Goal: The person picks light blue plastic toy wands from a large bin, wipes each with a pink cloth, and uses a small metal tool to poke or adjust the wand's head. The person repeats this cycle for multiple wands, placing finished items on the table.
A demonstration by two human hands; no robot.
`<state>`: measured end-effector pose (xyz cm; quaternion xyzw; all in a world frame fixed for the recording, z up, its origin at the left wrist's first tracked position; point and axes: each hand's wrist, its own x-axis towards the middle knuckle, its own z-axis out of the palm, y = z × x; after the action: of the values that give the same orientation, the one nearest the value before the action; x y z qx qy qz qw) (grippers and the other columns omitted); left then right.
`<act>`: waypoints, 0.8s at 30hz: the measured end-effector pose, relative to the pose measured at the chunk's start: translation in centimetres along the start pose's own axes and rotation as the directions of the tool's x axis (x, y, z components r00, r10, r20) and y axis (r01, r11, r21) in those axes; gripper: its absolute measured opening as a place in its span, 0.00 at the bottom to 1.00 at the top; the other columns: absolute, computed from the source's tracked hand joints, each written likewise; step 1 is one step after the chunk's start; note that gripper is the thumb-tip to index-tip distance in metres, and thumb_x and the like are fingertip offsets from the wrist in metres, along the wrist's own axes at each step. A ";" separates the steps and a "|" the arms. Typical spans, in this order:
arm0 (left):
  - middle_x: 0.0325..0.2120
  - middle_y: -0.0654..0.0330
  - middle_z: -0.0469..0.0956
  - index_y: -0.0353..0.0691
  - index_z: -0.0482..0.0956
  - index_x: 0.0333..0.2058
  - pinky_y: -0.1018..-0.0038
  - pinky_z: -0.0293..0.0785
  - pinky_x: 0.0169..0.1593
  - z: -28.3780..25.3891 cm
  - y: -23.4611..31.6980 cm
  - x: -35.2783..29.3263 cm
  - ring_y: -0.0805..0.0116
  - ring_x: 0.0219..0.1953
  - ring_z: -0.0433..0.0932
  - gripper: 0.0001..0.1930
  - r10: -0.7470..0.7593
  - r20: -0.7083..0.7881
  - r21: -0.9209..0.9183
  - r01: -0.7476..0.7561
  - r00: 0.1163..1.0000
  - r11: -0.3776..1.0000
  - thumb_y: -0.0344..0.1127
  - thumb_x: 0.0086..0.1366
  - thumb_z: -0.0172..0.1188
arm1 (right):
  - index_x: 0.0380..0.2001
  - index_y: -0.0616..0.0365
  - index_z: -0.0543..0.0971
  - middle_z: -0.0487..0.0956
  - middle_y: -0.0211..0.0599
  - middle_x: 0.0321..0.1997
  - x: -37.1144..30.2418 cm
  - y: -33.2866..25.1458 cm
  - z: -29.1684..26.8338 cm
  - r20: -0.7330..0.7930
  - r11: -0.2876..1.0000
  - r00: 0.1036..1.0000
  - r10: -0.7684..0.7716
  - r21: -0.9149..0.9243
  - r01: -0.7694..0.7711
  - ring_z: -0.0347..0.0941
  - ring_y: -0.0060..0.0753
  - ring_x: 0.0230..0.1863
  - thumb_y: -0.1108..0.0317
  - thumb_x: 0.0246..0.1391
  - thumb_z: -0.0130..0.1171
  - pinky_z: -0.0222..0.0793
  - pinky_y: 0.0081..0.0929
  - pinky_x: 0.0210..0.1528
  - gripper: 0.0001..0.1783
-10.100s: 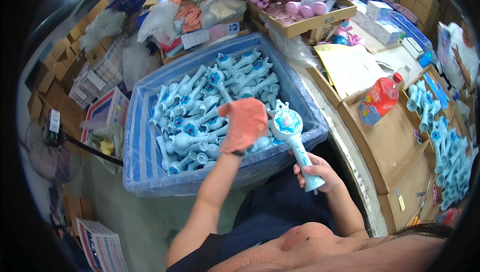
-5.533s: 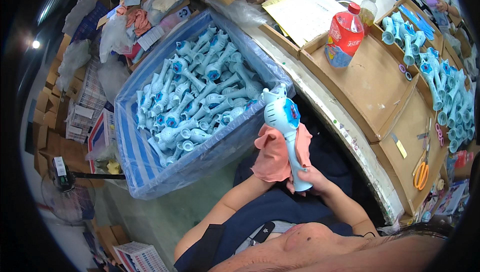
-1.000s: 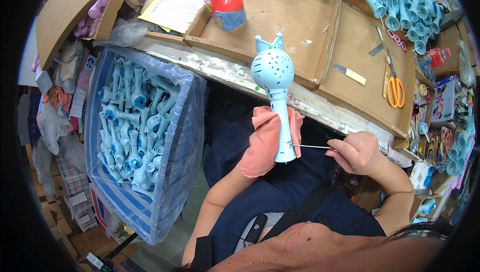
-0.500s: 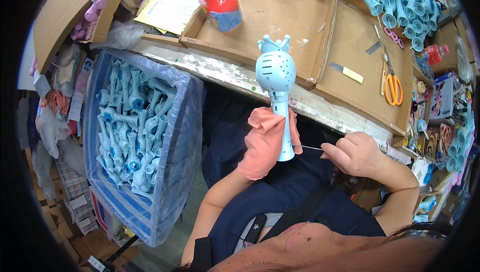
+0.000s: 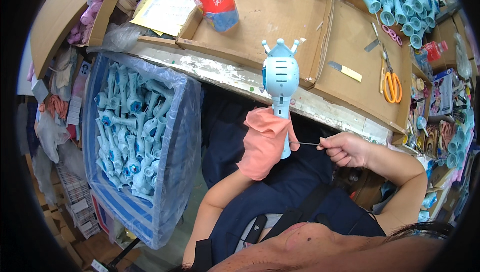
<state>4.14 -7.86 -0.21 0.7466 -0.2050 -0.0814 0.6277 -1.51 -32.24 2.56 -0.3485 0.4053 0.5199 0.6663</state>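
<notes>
A light-blue toy wand with a round slotted head and a small crown stands upright before me, head away from my body. My left hand, covered by a salmon-pink cloth, is closed round its handle; the cloth hides the fingers. On the wand head's left side a darker blue piece shows edge-on. In the fingers of my right hand is a thin dark metal rod, pointing left. Its far end meets the lower handle by the cloth; whether it goes into the handle I cannot tell.
At left stands a plastic-lined blue-striped crate full of light-blue wand parts. Ahead, shallow cardboard trays hold a red-labelled bottle, orange-handled scissors and a yellow-handled blade. More light-blue parts pile up at far right.
The wand has turned about its length, bringing the darker blue piece into sight on its left. My right hand has shifted slightly left and turned at the wrist, still gripping the rod.
</notes>
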 end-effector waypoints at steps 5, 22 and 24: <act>0.17 0.60 0.76 0.35 0.72 0.28 0.76 0.74 0.30 -0.2 0.2 -0.1 0.72 0.21 0.77 0.11 0.009 0.007 -0.148 -0.008 1.000 0.989 0.30 0.72 0.52 | 0.38 0.60 0.77 0.71 0.35 0.21 0.4 2.5 -0.5 0.437 -0.287 0.294 -0.850 -0.852 0.438 0.74 0.31 0.21 0.64 0.57 0.68 0.69 0.28 0.21 0.13; 0.21 0.59 0.74 0.35 0.67 0.38 0.77 0.77 0.25 0.7 -1.9 -1.7 0.69 0.20 0.81 0.09 -0.098 -0.116 -0.161 0.079 0.988 0.984 0.34 0.72 0.57 | 0.36 0.58 0.74 0.71 0.26 0.25 0.4 1.5 -0.1 0.241 0.083 0.506 -0.828 -0.841 0.535 0.69 0.27 0.23 0.62 0.59 0.67 0.66 0.28 0.21 0.14; 0.20 0.59 0.74 0.37 0.68 0.37 0.77 0.76 0.27 1.0 -1.9 -1.8 0.69 0.20 0.79 0.08 -0.062 -0.142 -0.126 0.044 0.988 0.991 0.33 0.72 0.56 | 0.35 0.58 0.76 0.73 0.32 0.24 0.4 1.9 0.0 0.682 -0.656 0.162 -0.713 -0.731 0.189 0.73 0.34 0.23 0.64 0.55 0.69 0.70 0.32 0.23 0.13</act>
<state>2.50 -7.76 -2.48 0.7157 -0.1333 -0.0559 0.6832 -3.33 -31.69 2.12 -0.9250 -0.2841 -0.0185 0.2518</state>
